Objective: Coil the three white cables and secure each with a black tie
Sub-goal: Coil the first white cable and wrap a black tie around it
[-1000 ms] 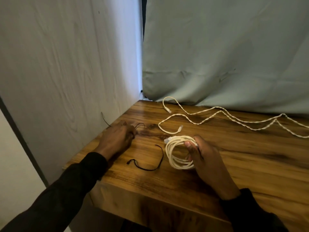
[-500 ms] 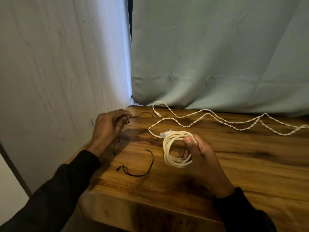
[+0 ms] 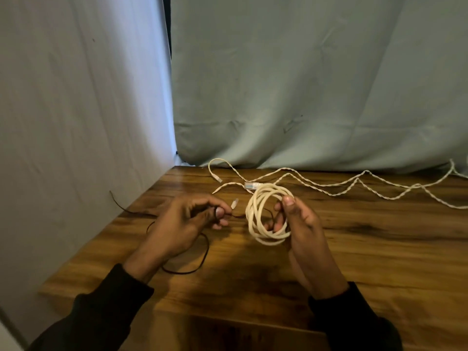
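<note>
Gripping coiled white cable (image 3: 263, 219) in right hand (image 3: 302, 234); left hand (image 3: 182, 224) pinching black tie (image 3: 236, 216) above table (image 3: 379, 249); no readable writing.

White coiled cable (image 3: 263, 214), black tie (image 3: 200, 259)

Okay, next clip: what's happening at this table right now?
A person is bundling cables. The right hand holds a coiled white cable upright above the wooden table, while the left hand pinches a thin black tie and points it toward the coil. The tie is not wrapped around it yet. Two more white cables lie uncoiled along the back of the table, and another black tie lies by the left wrist.
</note>
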